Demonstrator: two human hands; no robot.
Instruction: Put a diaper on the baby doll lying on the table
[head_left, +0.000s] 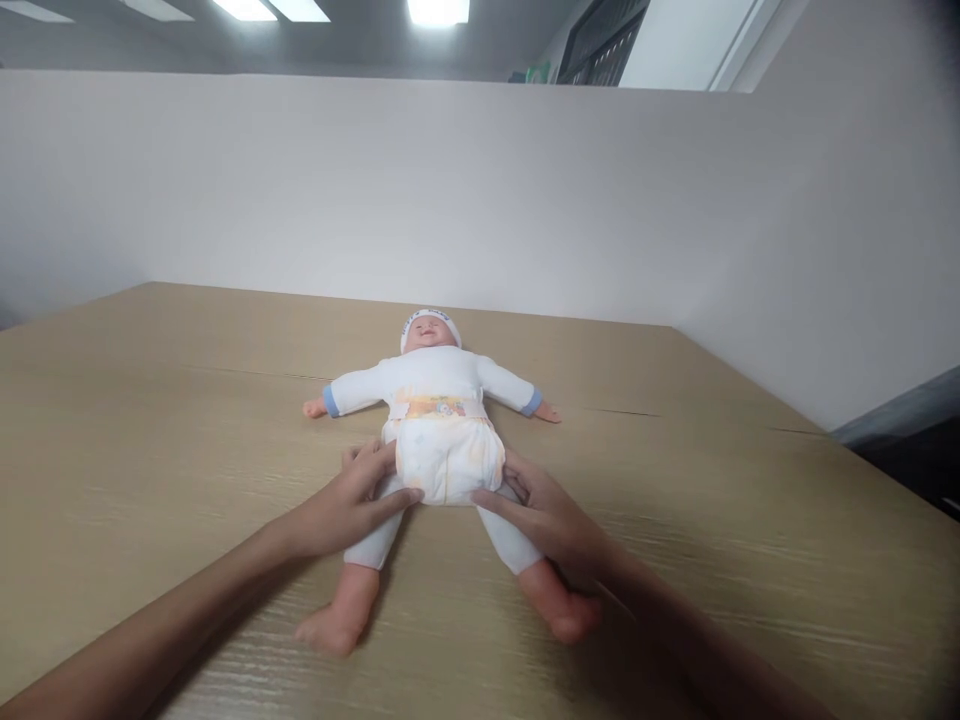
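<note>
A baby doll in a white suit with blue cuffs lies on its back, head away from me, arms and legs spread. Around its hips is a white diaper, closed at the waist with a colourful printed band. My left hand grips the diaper's leg edge on the left, thumb at the crotch side and fingers at the hip. On the opposite side my right hand has the other leg edge, thumb on the inner thigh. Some fingertips of both hands are hidden behind the diaper and legs.
The doll rests on a wide wooden table with thin seams across it. A pale partition wall rises behind the table's far edge. At the right, beyond the table edge, is a dark object I cannot make out.
</note>
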